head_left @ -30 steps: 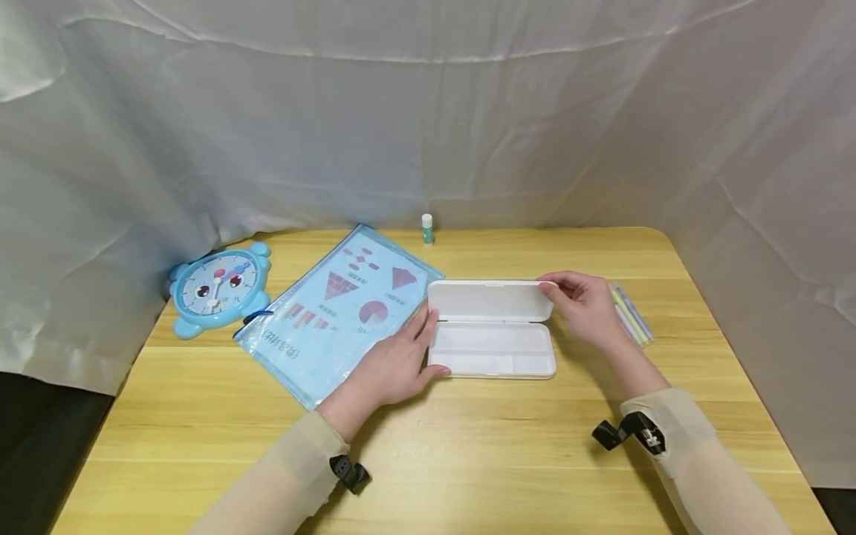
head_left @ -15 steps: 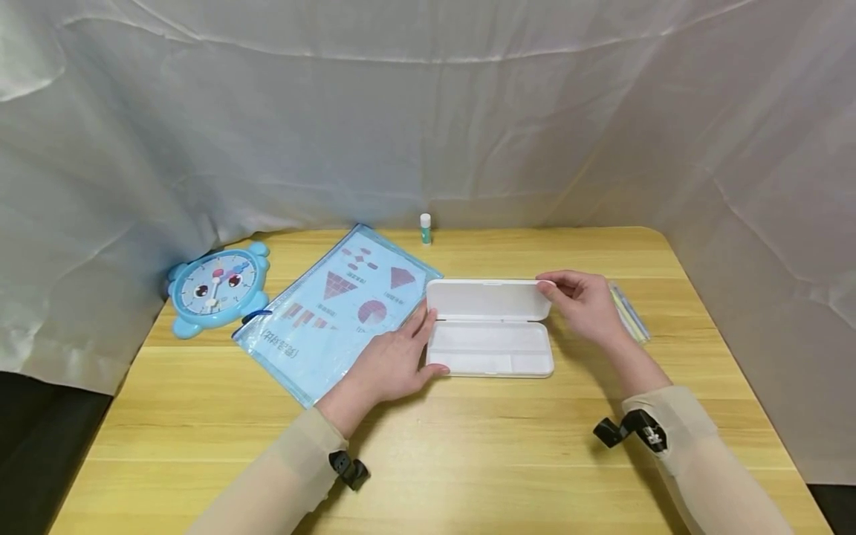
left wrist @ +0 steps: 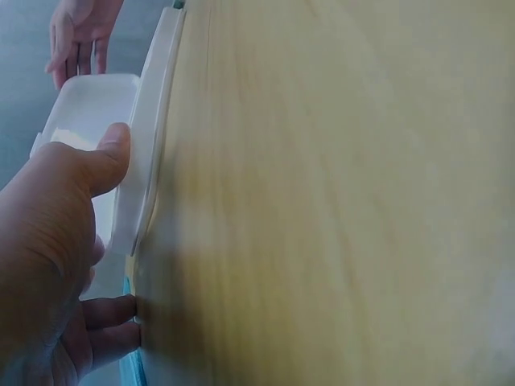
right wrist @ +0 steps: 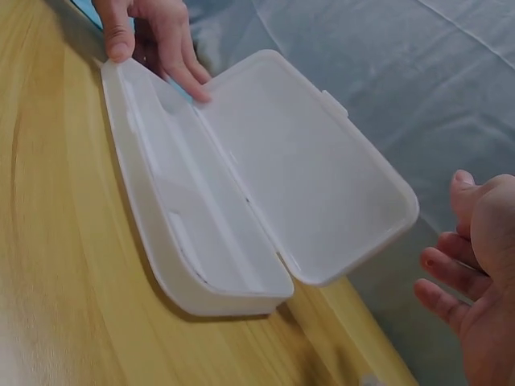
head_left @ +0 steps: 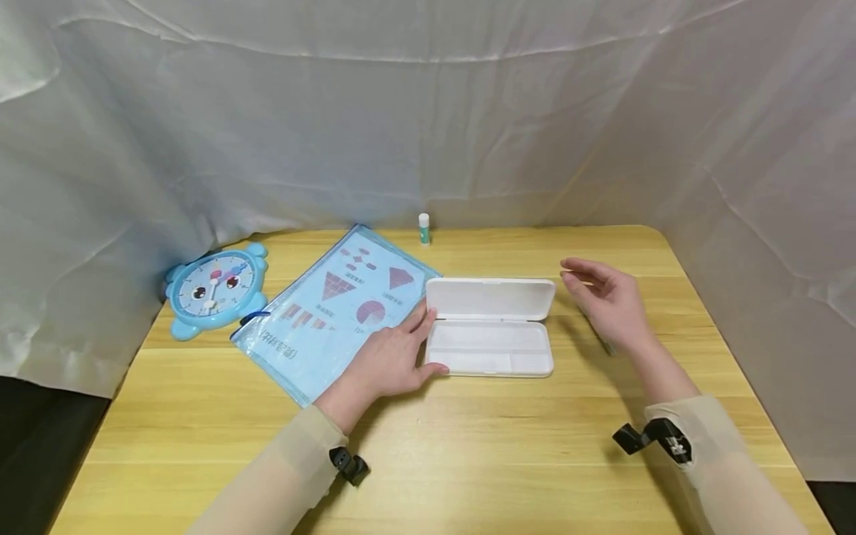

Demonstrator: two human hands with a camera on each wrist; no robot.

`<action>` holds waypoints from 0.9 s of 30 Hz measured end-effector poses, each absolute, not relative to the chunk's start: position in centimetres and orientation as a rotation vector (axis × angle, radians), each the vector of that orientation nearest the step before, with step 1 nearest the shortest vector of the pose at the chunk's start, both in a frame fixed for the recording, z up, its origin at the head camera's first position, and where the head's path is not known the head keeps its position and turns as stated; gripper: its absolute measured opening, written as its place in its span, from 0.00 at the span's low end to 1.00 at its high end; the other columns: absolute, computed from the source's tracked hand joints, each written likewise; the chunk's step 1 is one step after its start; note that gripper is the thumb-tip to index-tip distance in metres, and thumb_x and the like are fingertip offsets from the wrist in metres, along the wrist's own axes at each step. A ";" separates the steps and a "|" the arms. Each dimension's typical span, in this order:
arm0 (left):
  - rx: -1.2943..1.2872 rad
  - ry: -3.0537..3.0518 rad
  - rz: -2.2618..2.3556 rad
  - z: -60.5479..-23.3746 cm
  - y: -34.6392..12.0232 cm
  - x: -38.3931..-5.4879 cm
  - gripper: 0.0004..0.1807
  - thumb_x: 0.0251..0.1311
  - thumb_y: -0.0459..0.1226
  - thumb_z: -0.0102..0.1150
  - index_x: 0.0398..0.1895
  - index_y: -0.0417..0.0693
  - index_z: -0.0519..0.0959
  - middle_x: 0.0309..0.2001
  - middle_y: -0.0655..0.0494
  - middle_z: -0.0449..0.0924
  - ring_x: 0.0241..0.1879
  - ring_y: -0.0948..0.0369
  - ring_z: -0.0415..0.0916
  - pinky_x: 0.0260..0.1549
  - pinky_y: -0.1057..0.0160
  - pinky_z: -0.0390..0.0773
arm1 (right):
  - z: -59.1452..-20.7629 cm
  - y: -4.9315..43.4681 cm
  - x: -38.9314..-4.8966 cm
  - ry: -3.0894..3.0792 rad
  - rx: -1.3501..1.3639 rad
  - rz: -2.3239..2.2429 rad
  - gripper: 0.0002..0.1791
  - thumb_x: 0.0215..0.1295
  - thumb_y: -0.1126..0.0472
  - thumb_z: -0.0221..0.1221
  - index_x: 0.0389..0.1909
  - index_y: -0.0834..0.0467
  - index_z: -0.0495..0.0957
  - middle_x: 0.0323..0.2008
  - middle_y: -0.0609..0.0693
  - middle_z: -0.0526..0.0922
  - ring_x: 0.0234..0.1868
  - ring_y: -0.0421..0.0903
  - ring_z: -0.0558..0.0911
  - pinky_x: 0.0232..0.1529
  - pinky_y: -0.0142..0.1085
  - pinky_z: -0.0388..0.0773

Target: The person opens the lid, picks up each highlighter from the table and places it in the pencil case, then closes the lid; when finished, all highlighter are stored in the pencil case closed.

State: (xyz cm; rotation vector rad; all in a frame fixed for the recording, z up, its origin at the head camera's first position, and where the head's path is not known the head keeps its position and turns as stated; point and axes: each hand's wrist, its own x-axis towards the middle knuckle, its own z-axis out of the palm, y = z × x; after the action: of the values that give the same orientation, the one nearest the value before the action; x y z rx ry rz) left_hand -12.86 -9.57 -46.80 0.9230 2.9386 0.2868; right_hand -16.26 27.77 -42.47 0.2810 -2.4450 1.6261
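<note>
A white plastic pencil case (head_left: 488, 349) lies unfolded on the table, its lid (head_left: 491, 299) raised at the back. Shallow compartments inside it hold nothing. My left hand (head_left: 391, 360) grips the case's left end, thumb on the front corner and fingers by the hinge; the left wrist view also shows that thumb over the rim. To the right of the lid, my right hand (head_left: 611, 305) hovers with loosely bent fingers and nothing in them. In the right wrist view, a gap separates this right hand (right wrist: 483, 265) from the lid (right wrist: 314, 177).
A blue zip document pouch (head_left: 321, 327) with printed shapes lies left of the case, partly under my left hand. Farther left is a blue animal-shaped toy clock (head_left: 217, 293). A glue stick (head_left: 424, 230) stands at the back. Slim pastel pens (head_left: 605, 345) are mostly hidden beneath my right hand.
My right hand has let go of the lid's right corner and moved right, over the pens. The lid stays raised, and my left hand keeps its place on the case.
</note>
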 end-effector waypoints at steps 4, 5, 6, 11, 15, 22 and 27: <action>0.924 2.942 0.274 -46.8 -9.6 -13.0 0.57 0.67 0.72 0.53 0.85 0.42 0.53 0.83 0.41 0.48 0.24 0.58 0.79 0.29 0.58 0.81 | -42.3 28.3 -15.7 -2.425 0.307 1.633 0.20 0.77 0.64 0.62 0.64 0.70 0.80 0.56 0.45 0.86 0.54 0.36 0.83 0.52 0.24 0.77; 0.922 2.941 0.273 -46.8 -9.6 -13.0 0.57 0.67 0.72 0.53 0.85 0.42 0.53 0.83 0.41 0.48 0.24 0.58 0.79 0.30 0.58 0.81 | -42.3 28.5 -15.6 -2.424 0.313 1.629 0.20 0.77 0.65 0.62 0.64 0.70 0.80 0.55 0.44 0.86 0.54 0.36 0.83 0.52 0.24 0.77; 0.919 2.940 0.271 -46.8 -9.6 -13.0 0.57 0.67 0.72 0.53 0.85 0.43 0.53 0.83 0.41 0.48 0.25 0.57 0.80 0.30 0.58 0.81 | -42.3 28.6 -15.6 -2.419 0.319 1.629 0.19 0.77 0.66 0.62 0.63 0.71 0.80 0.55 0.45 0.86 0.53 0.35 0.84 0.52 0.24 0.78; 0.901 2.934 0.266 -46.7 -9.4 -13.0 0.57 0.67 0.72 0.54 0.85 0.43 0.52 0.84 0.42 0.47 0.31 0.54 0.84 0.32 0.57 0.82 | -42.5 29.2 -15.2 -2.419 0.328 1.601 0.18 0.75 0.68 0.63 0.61 0.72 0.81 0.55 0.52 0.87 0.52 0.34 0.85 0.51 0.24 0.78; 0.898 2.938 0.254 -46.5 -9.2 -13.0 0.57 0.67 0.71 0.54 0.85 0.42 0.54 0.84 0.41 0.48 0.30 0.53 0.83 0.30 0.58 0.81 | -42.5 29.6 -14.8 -2.418 0.321 1.599 0.18 0.75 0.68 0.63 0.61 0.73 0.81 0.55 0.53 0.88 0.51 0.32 0.85 0.51 0.24 0.78; 0.899 2.942 0.243 -46.6 -9.2 -13.1 0.56 0.67 0.71 0.55 0.85 0.42 0.56 0.83 0.41 0.50 0.28 0.54 0.82 0.28 0.58 0.80 | -42.4 30.2 -14.2 -2.434 0.261 1.593 0.18 0.75 0.67 0.63 0.61 0.71 0.81 0.53 0.45 0.88 0.50 0.32 0.85 0.50 0.24 0.78; 0.898 2.941 0.230 -46.5 -9.2 -13.1 0.56 0.67 0.71 0.54 0.85 0.43 0.56 0.83 0.41 0.50 0.29 0.54 0.83 0.30 0.58 0.80 | -42.5 30.7 -13.7 -2.437 0.226 1.572 0.16 0.74 0.68 0.64 0.60 0.69 0.83 0.51 0.48 0.89 0.49 0.33 0.86 0.48 0.24 0.79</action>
State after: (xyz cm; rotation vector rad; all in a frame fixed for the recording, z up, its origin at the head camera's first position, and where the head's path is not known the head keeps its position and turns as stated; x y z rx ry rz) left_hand -13.14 -9.20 -46.52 0.8979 2.9410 0.2303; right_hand -13.73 30.68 -42.50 0.2264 -2.4368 1.5718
